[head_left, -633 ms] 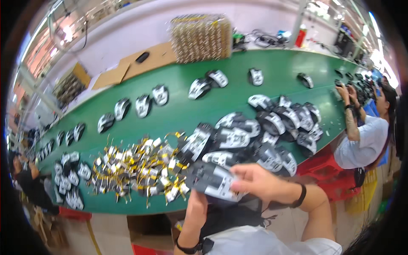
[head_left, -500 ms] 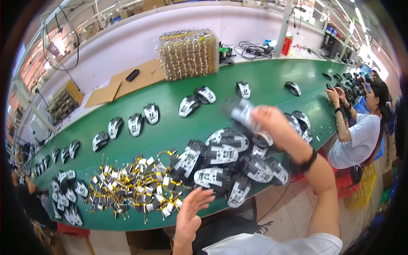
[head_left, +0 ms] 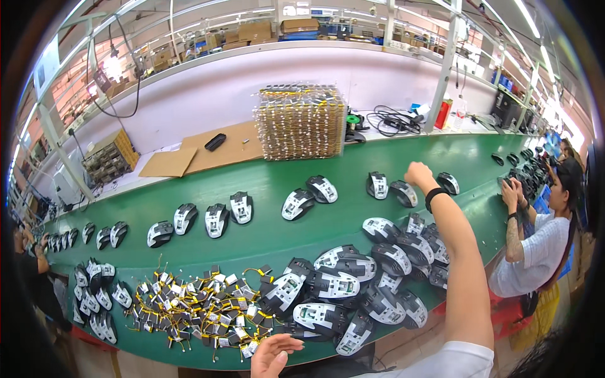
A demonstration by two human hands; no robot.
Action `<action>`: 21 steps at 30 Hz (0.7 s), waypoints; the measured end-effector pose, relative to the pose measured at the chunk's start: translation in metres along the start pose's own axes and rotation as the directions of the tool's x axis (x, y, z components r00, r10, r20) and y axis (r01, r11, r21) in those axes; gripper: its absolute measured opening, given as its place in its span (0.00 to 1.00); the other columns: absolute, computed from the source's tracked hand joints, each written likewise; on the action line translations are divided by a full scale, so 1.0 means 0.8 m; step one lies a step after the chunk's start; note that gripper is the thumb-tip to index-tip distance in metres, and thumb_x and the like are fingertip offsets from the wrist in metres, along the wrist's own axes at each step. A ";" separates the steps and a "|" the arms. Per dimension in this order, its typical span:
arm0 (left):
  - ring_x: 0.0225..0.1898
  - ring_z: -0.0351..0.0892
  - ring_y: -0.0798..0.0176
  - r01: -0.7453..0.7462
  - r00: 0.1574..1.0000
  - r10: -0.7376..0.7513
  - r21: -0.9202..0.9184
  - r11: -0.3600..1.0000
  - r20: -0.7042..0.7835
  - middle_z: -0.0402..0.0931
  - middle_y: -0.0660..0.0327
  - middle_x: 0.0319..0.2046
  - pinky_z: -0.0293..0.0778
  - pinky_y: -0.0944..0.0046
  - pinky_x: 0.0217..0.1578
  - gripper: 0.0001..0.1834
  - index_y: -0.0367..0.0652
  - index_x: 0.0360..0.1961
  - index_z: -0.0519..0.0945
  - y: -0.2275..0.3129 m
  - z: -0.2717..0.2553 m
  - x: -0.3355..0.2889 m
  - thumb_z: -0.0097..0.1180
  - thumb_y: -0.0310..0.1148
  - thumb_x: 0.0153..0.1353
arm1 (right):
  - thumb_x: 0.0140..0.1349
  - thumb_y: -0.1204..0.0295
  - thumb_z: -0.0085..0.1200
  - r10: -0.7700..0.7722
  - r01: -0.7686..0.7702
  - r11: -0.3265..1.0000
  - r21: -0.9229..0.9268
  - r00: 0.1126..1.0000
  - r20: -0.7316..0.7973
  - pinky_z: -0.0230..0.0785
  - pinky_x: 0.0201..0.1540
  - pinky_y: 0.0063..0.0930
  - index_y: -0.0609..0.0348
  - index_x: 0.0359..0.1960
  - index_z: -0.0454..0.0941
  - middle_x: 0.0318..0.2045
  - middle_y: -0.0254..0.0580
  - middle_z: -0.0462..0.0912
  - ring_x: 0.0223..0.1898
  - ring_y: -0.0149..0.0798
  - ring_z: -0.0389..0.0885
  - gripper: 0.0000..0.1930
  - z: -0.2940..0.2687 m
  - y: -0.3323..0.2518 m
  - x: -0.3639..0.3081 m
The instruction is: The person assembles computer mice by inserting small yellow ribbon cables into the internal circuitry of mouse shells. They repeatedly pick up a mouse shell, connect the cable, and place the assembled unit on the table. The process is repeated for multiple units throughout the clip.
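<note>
My right hand (head_left: pixel 418 174) reaches across the green bench, its fingers closed at the upper edge of a black and white computer mouse (head_left: pixel 403 194). That mouse lies on the surface between two others, a mouse (head_left: pixel 377 185) to its left and a mouse (head_left: pixel 448 183) to its right. Low in the view, my left hand (head_left: pixel 275 354) is held empty with fingers stretched, near the front edge. Beside it is a heap of small battery packs with yellow tape and wires (head_left: pixel 208 309). A pile of part-built mice (head_left: pixel 337 285) lies to the right of the batteries.
More mice stand in a spaced row along the green bench (head_left: pixel 271 242). A tall stack of trays with wired parts (head_left: pixel 299 123) stands at the back, next to cardboard sheets (head_left: pixel 220 148). A co-worker (head_left: pixel 535 233) handles something at the right; another person (head_left: pixel 31 264) is at far left.
My right hand has carried a mouse away from above the pile and set it down farther back in the row. The view has tilted upward. My left hand remains empty near the front edge.
</note>
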State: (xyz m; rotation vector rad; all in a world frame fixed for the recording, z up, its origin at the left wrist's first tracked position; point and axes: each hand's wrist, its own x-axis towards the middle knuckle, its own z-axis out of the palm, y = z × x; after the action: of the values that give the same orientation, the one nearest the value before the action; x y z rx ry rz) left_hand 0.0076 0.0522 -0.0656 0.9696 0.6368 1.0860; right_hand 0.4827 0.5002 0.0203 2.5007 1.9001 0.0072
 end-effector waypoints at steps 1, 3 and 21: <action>0.68 0.60 0.47 0.014 1.000 -0.013 -0.015 1.000 0.026 0.54 0.47 0.70 0.72 0.65 0.37 0.37 0.49 0.73 0.51 -0.015 -0.015 -0.005 0.48 0.49 0.69 | 0.54 0.48 0.60 -0.026 0.027 0.998 0.063 1.000 -0.016 0.73 0.55 0.45 0.66 0.46 0.81 0.48 0.62 0.81 0.52 0.57 0.80 0.31 0.005 -0.020 0.003; 0.71 0.57 0.45 0.120 0.967 -0.109 -0.034 0.992 0.229 0.50 0.47 0.73 0.72 0.66 0.33 0.39 0.52 0.75 0.49 -0.037 -0.053 -0.014 0.48 0.52 0.68 | 0.55 0.47 0.59 -0.098 0.104 0.975 0.194 0.994 -0.043 0.72 0.55 0.46 0.67 0.46 0.81 0.48 0.63 0.81 0.53 0.57 0.80 0.31 0.021 -0.065 0.002; 0.63 0.68 0.52 -0.306 0.883 0.265 -0.049 0.951 -0.387 0.60 0.48 0.67 0.66 0.54 0.61 0.43 0.41 0.72 0.50 0.059 0.080 -0.008 0.60 0.43 0.64 | 0.49 0.66 0.69 -0.974 0.769 0.045 0.637 0.176 -0.144 0.74 0.52 0.40 0.56 0.58 0.71 0.51 0.50 0.79 0.50 0.50 0.80 0.33 -0.135 -0.257 -0.447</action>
State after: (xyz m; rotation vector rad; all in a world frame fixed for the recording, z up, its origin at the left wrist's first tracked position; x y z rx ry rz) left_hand 0.0373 0.0316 0.0055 0.7779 0.7505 1.5798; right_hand 0.1885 0.2105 0.1264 0.6414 3.1796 -1.0951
